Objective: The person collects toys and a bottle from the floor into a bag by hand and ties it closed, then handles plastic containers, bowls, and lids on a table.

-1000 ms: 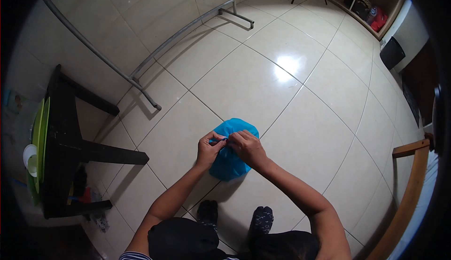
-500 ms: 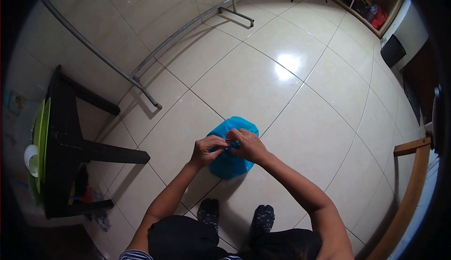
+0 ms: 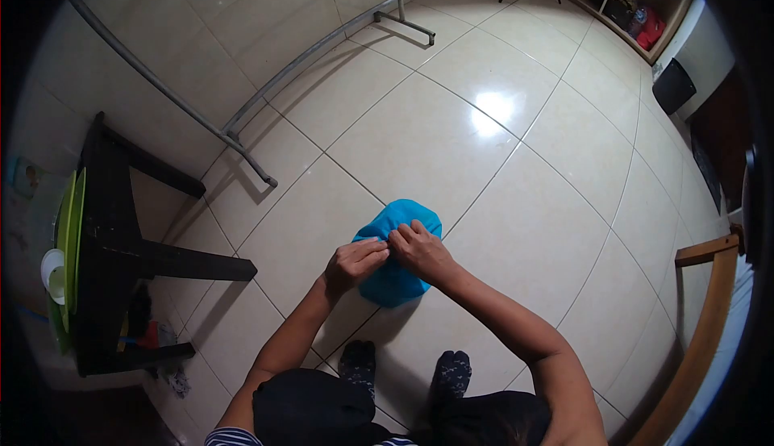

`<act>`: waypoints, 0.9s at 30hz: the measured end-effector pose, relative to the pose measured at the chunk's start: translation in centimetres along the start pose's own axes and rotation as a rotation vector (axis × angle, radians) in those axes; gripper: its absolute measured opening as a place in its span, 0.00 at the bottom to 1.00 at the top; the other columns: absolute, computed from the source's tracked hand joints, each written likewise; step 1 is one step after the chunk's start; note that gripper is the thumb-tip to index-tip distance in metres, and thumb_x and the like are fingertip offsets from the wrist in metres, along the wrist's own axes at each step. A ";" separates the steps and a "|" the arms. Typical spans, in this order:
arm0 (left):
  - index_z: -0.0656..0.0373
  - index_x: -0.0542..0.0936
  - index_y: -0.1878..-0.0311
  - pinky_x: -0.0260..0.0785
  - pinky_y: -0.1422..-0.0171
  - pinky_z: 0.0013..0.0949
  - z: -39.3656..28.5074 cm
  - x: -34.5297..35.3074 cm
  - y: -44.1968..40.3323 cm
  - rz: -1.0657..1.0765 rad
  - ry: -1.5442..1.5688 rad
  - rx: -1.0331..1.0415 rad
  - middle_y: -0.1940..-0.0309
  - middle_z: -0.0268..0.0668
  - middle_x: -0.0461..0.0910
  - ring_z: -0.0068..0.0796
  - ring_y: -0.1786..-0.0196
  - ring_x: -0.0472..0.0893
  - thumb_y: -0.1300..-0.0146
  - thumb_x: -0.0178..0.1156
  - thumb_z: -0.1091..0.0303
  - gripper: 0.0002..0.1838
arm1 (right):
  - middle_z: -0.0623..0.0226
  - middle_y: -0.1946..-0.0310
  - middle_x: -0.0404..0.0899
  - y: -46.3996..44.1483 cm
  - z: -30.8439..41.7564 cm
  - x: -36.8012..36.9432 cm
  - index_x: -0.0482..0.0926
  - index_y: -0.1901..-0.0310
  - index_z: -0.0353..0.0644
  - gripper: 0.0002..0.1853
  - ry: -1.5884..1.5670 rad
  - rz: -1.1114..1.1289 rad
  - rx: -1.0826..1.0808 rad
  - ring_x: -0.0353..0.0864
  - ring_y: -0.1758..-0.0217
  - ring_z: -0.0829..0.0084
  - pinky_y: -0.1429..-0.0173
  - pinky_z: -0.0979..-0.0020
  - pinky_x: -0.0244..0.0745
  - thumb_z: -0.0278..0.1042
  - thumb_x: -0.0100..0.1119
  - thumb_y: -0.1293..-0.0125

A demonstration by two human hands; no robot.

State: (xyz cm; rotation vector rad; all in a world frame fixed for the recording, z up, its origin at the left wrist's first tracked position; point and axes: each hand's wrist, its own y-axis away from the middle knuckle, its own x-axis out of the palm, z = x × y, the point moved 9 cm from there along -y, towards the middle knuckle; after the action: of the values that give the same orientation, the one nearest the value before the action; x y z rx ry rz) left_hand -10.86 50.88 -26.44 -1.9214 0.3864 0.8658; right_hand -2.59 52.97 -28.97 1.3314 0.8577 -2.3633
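Note:
A bright blue bag (image 3: 395, 285), rounded and full-looking, is on the tiled floor in front of my feet. Over its top, my left hand (image 3: 359, 259) is closed, its fingers pinching the gathered blue material. Right beside it my right hand (image 3: 419, 249) is closed on the same gathered part, and the fingertips of both hands nearly meet. The pinched material itself is mostly hidden under my fingers.
At the left stands a black table (image 3: 113, 236) with green plates (image 3: 74, 236) and a white cup (image 3: 55, 273). A grey metal rack (image 3: 298, 71) runs along the wall. A wooden frame (image 3: 705, 317) is at the right, a shelf (image 3: 613, 18) at the back right.
My fingers have shifted at the bag's gathered top. Both hands have closed more tightly, and the small blue loop seen between them half a second ago is now covered.

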 end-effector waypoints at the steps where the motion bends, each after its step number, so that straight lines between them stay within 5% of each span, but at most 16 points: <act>1: 0.62 0.77 0.70 0.77 0.56 0.35 0.1 -0.1 0.0 0.003 0.008 -0.007 0.66 0.40 0.80 0.36 0.63 0.81 0.53 0.64 0.77 0.06 | 0.62 0.72 0.68 -0.1 -0.3 -0.4 0.69 0.67 0.39 0.07 -0.015 0.017 0.051 0.70 0.66 0.64 0.63 0.67 0.71 0.30 0.52 0.47; 3: 0.62 0.77 0.70 0.77 0.56 0.35 0.1 0.0 -0.2 0.005 0.019 -0.043 0.66 0.39 0.80 0.36 0.64 0.81 0.52 0.63 0.77 0.06 | 0.61 0.71 0.69 -0.3 -1.1 -0.5 0.70 0.67 0.39 0.08 -0.034 0.037 0.102 0.71 0.64 0.63 0.62 0.66 0.71 0.30 0.54 0.48; 6: 0.63 0.77 0.70 0.76 0.56 0.35 -0.3 -0.2 -0.5 0.012 0.049 -0.014 0.67 0.38 0.79 0.35 0.64 0.81 0.51 0.62 0.77 0.05 | 0.61 0.65 0.74 0.0 -4.1 1.1 0.71 0.67 0.40 0.13 -0.474 0.165 0.313 0.74 0.59 0.58 0.60 0.61 0.71 0.27 0.61 0.57; 8: 0.63 0.77 0.69 0.76 0.56 0.35 -0.9 -0.1 -0.3 0.018 0.071 0.046 0.67 0.38 0.79 0.35 0.64 0.81 0.51 0.62 0.77 0.05 | 0.61 0.65 0.75 0.3 -3.9 1.3 0.70 0.67 0.40 0.13 -0.468 0.198 0.299 0.74 0.61 0.58 0.60 0.61 0.71 0.27 0.60 0.56; 13: 0.61 0.76 0.68 0.74 0.60 0.31 3.0 0.8 -0.7 0.097 0.422 -0.382 0.68 0.37 0.79 0.33 0.65 0.80 0.51 0.62 0.78 0.07 | 0.64 0.68 0.74 -0.3 -2.0 -0.9 0.68 0.65 0.42 0.10 -0.301 0.146 0.157 0.76 0.65 0.61 0.64 0.63 0.72 0.28 0.56 0.50; 15: 0.60 0.76 0.68 0.73 0.63 0.31 3.4 1.3 -0.7 0.090 0.437 -0.416 0.69 0.37 0.79 0.33 0.65 0.80 0.52 0.63 0.78 0.08 | 0.66 0.71 0.70 -0.3 -0.4 -1.7 0.66 0.65 0.43 0.07 -0.008 0.066 -0.009 0.76 0.67 0.65 0.68 0.67 0.72 0.29 0.52 0.45; 22: 0.59 0.76 0.71 0.73 0.59 0.30 1.7 1.0 -1.2 -0.002 0.362 -0.393 0.67 0.36 0.78 0.32 0.63 0.80 0.57 0.65 0.79 0.10 | 0.66 0.72 0.68 0.6 -1.6 -1.1 0.66 0.67 0.42 0.07 -0.035 0.027 0.127 0.75 0.65 0.69 0.69 0.69 0.73 0.30 0.52 0.46; 27: 0.59 0.75 0.73 0.72 0.51 0.33 2.2 1.4 -0.2 -0.063 0.390 -0.502 0.68 0.38 0.78 0.34 0.62 0.80 0.59 0.66 0.79 0.10 | 0.62 0.71 0.69 0.5 -2.4 -1.4 0.66 0.66 0.42 0.12 -0.131 0.002 0.238 0.74 0.63 0.62 0.65 0.63 0.71 0.26 0.58 0.53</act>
State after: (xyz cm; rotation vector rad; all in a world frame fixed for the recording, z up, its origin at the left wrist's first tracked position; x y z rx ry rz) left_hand -10.66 52.98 -27.99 -2.5674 0.3567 0.5747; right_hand 0.05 54.03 -28.94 1.2405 0.5519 -2.5820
